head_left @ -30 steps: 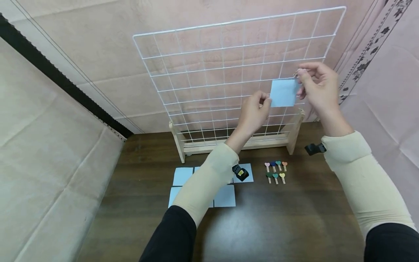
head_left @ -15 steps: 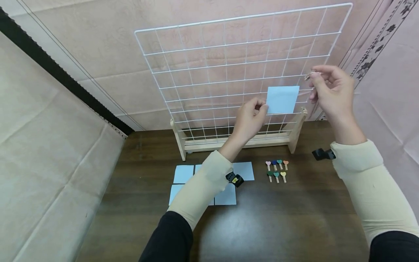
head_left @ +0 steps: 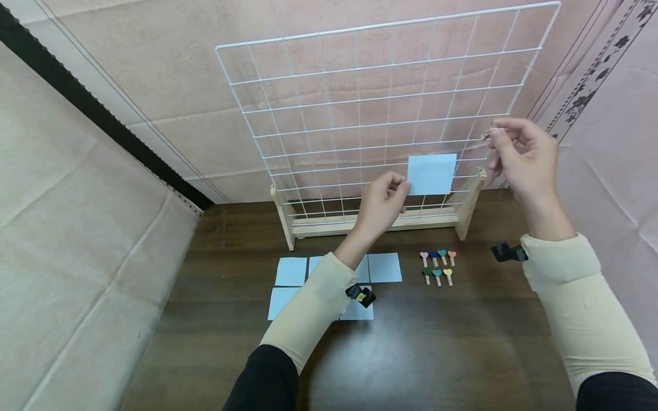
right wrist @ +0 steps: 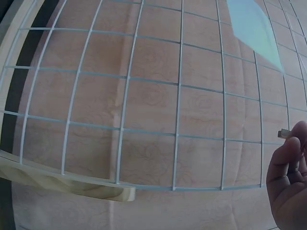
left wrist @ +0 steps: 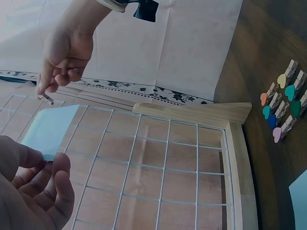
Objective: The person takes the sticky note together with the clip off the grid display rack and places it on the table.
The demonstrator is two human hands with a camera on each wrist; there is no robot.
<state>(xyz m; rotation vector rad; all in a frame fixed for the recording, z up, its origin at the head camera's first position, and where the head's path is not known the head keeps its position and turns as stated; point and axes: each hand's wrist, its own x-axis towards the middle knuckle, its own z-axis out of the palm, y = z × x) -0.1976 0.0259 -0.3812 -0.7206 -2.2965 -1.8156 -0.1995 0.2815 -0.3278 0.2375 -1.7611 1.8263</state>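
The left hand (head_left: 381, 201) is raised, thumb and forefinger pinching the corner of a square blue paper note (head_left: 432, 174) held against the white wire grid (head_left: 360, 103). The right hand (head_left: 524, 154) pinches a small clip (head_left: 485, 135) beside the grid's right edge. The grid stands in a wooden base (head_left: 380, 220) on a dark woodgrain table (head_left: 452, 342).

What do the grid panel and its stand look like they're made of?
Grid panel: probably metal wire with a white coating, judging by its thin, straight, evenly crossed rods. Stand: apparently pale, unpainted wood; faint grain shows in the left wrist view.
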